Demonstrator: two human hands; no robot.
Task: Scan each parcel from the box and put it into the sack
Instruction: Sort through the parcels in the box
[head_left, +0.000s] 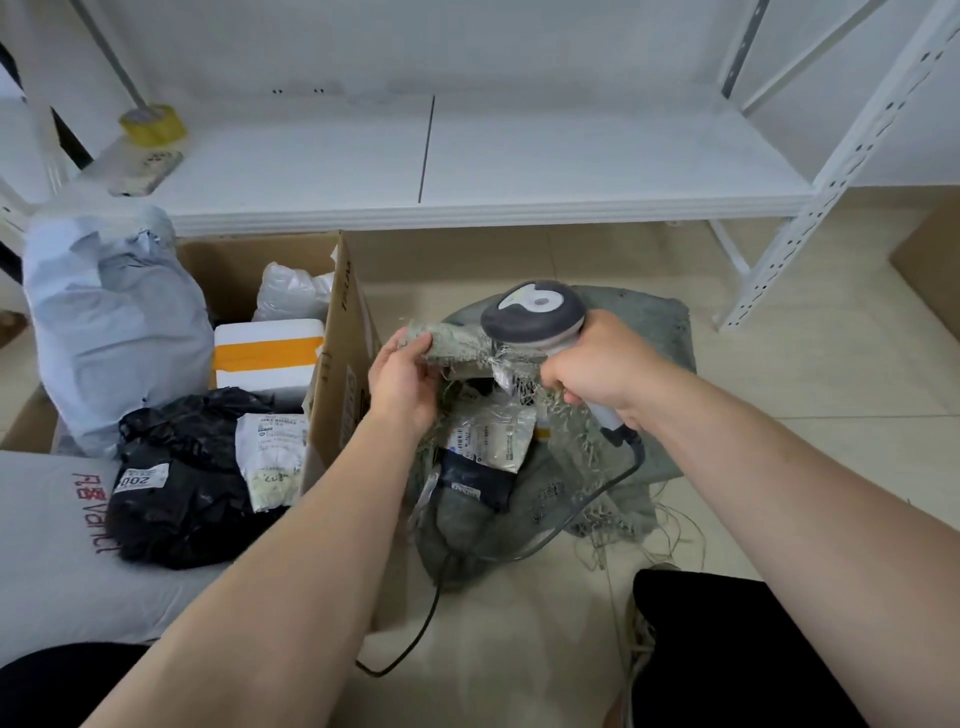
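My left hand (402, 376) grips the frayed sack (644, 332) rim; my right hand (597, 369) is clamped on the barcode scanner (535, 317) handle. Labelled parcels (491, 441) lie inside.

Beige tiled floor (789, 374) runs beneath a white metal rack; its low shelf (519, 156) spans the plain white wall (415, 41), and a perforated upright (831, 182) stands at the shelf's right end.

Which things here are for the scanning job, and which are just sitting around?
For the job: scanner in the right hand; sack, its rim held by the left hand; cardboard box with black parcel and foam box; labelled parcel inside the sack.
Just sitting around: yellow tape roll; white shelf.
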